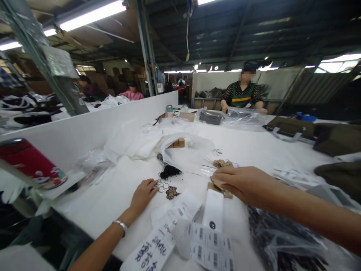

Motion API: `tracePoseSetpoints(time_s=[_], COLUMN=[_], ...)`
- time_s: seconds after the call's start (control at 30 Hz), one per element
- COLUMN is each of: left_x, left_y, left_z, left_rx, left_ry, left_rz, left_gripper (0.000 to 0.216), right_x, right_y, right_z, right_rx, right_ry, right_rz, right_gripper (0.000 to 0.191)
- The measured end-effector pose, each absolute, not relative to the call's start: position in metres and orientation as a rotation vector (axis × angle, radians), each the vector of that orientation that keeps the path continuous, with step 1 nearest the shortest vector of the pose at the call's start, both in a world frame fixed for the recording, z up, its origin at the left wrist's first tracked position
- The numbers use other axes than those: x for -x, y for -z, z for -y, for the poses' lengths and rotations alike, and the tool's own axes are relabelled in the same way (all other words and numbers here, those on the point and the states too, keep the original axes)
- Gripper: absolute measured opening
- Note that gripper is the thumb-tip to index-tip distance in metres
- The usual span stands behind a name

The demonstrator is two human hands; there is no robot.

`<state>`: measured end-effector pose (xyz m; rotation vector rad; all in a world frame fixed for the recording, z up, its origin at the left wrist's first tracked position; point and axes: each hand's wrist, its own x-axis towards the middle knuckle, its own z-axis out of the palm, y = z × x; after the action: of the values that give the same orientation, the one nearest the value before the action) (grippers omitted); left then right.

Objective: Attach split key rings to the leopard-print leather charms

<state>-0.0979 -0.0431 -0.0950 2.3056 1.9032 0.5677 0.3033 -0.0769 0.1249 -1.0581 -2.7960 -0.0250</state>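
My left hand (pixel 143 195) rests on the white table (pixel 113 192), its fingertips pinching a small metal key ring (pixel 161 185) with a leopard-print star charm (pixel 172 193) beside it. My right hand (pixel 244 183) reaches in from the right, fingers curled over a stack of brown cardboard tags (pixel 218 185). More brown tags (pixel 222 163) lie just beyond it. A heap of tiny black pieces (pixel 169 171) sits above the key ring. White barcode labels (pixel 210 246) and a white strip (pixel 213 209) lie near me.
A red tin (pixel 31 163) sits at the left by a white divider wall (pixel 84 130). Clear plastic bags (pixel 186 150) and small wooden blocks (pixel 178 143) lie mid-table. A person (pixel 244 96) works at the far end. Dark bags (pixel 335 137) are on the right.
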Motion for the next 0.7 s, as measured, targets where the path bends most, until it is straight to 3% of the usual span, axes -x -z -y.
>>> tracePoseSetpoints(time_s=[0.2, 0.37, 0.7], left_x=[0.089, 0.067, 0.04], left_y=[0.099, 0.098, 0.091], left_z=[0.028, 0.011, 0.008], left_rx=[-2.249, -2.226, -2.23], left_ry=[-0.492, -0.432, -0.697], left_rz=[-1.978, -1.951, -1.924], left_gripper=[0.069, 0.094, 0.075], right_x=[-0.34, -0.346, -0.288], right_y=[-0.119, -0.1, -0.065], right_z=[0.158, 0.201, 0.189], right_rx=[1.028, 1.102, 1.08], right_ry=[0.055, -0.12, -0.833], right_rz=[2.653, 2.552, 2.254], right_gripper=[0.032, 0.03, 0.022])
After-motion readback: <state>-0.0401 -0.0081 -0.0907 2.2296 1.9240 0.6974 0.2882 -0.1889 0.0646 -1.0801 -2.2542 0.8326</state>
